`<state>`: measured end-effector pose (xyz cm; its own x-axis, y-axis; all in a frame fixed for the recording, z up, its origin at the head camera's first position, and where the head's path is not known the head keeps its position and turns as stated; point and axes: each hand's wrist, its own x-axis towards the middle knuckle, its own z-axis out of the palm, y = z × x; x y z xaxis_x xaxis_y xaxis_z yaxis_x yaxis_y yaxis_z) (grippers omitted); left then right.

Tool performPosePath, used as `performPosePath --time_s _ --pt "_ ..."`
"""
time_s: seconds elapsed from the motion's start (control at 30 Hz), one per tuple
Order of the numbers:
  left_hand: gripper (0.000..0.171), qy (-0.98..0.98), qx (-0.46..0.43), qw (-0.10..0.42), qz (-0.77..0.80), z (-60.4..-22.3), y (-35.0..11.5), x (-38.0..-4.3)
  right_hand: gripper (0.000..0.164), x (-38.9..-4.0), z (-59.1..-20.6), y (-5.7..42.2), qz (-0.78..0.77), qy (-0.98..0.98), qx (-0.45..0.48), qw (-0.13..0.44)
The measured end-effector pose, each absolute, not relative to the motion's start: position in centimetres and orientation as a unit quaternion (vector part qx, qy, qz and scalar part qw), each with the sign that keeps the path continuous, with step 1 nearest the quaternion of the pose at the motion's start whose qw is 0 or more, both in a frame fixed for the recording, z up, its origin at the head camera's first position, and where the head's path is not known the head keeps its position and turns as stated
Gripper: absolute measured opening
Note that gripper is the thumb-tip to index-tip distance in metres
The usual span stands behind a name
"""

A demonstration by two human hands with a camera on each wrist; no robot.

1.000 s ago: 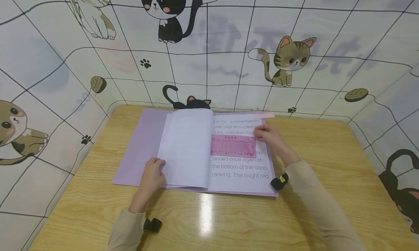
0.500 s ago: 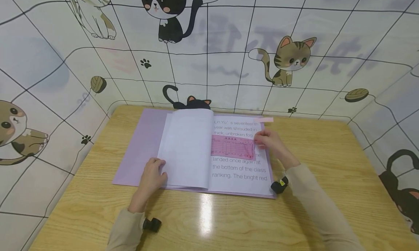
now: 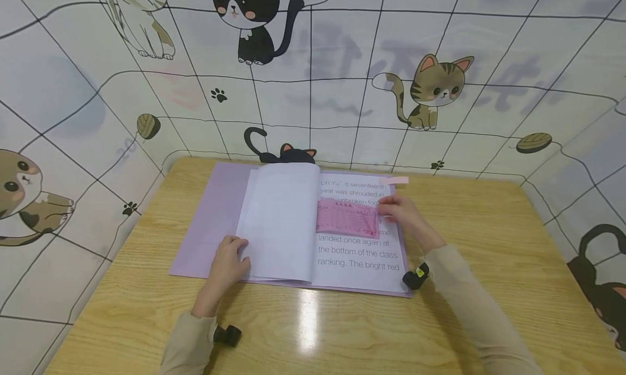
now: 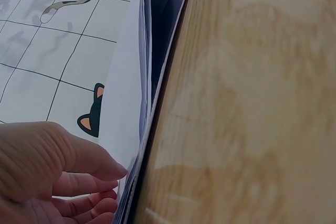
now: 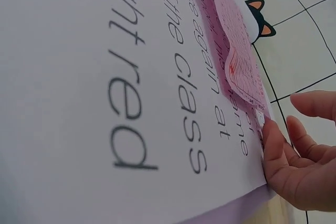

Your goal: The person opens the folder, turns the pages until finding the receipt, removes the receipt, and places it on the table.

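Observation:
An open book with a lilac cover lies on the table, its left side a blank white page and its right side a page of large print. A pink printed slip lies across the text, its outer end curling up in the right wrist view. My right hand is at that end, the thumb at the slip's corner and the other fingers spread apart from it. At the left page's outer edge rests my left hand, thumb and loosely bent fingertips touching the paper.
A pale pink strip sticks out past the book's upper right corner. The wooden table meets a wall printed with cats and grid lines. A black wrist camera sits over the right page's lower corner.
My right hand and the slip's outer end have shifted slightly left. The right page has sunk a little towards me, its printed lines lower. My left hand has stayed in place.

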<state>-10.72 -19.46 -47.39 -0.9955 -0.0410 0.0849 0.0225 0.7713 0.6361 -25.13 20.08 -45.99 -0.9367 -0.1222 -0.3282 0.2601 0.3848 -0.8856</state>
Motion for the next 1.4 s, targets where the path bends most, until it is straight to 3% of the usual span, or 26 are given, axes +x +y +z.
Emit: performPosePath --time_s 0.63,1.4 --pt "0.035 -0.939 0.016 0.034 -0.342 -47.53 -19.50 -10.85 0.047 -24.92 -45.85 19.51 -0.576 0.791 0.060 0.197" --pt "0.034 -0.935 0.020 0.033 -0.352 -47.64 -19.70 -10.87 0.035 -24.66 -46.27 19.66 -0.593 0.779 0.049 0.198"
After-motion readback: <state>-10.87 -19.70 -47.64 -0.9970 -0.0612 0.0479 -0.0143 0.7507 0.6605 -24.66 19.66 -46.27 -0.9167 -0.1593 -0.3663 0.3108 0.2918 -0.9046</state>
